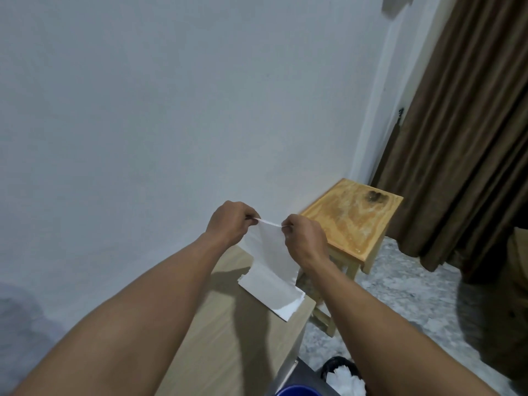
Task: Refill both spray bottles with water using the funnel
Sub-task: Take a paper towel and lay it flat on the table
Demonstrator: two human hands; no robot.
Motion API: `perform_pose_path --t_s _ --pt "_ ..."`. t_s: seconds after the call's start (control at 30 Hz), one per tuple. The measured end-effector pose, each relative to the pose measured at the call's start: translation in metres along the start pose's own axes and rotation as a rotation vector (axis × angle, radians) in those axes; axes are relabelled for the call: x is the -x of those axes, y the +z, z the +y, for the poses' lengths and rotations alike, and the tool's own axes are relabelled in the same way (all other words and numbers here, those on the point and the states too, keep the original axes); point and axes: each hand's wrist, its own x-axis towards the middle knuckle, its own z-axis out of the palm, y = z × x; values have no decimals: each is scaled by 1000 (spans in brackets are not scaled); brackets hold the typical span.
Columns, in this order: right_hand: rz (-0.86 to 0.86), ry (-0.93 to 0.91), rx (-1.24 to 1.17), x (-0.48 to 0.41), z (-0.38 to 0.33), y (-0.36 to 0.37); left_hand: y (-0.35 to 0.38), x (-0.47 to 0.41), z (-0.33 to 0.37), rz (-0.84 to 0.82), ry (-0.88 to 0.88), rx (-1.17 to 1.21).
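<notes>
1. Paper (271, 275), a plain white sheet, hangs between both hands; its top edge is pulled taut from hand to hand; its lower part bends at a crease and lies flat on the tabletop (228, 338), near the right edge.
2. Left hand (228, 224) is raised above the tabletop, knuckles up; its fingers (251, 217) are curled and pinch the sheet's upper left corner.
3. Right hand (305, 238) is level with it and just beside it; its fingers (288, 224) are curled too and pinch the upper right corner; the two hands are close but apart.
4. Tabletop is pale wood grain and stands against a white wall (171, 110); both forearms reach out over it.
5. Stool (351, 221) of yellowish wood stands just right of the tabletop on a speckled floor (414, 295); its seat has a dark stain near the far edge.
6. Curtain (463, 138), brown and pleated, hangs at the right, behind the stool.
7. Bin (337, 362), black-rimmed, sits low at the bottom edge with crumpled white tissue (345, 381) inside; beside it a blue rim (297, 391) is cut off by the frame, and I cannot tell what it belongs to.
</notes>
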Motion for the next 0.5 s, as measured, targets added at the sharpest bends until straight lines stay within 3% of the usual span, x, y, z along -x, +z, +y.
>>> perform_pose_path --t_s 0.13,0.23,0.33,0.5 --pt "5 31 -67 -1 -3 -10 -10 5 6 5 -14 19" --pt "-17 19 -71 0 -6 -11 -14 9 10 99 -33 13" --pt "-27 -2 -62 5 -10 -8 -10 14 12 -22 -21 -57" --pt "31 -3 -70 10 -5 -8 -11 19 9 38 -48 -17"
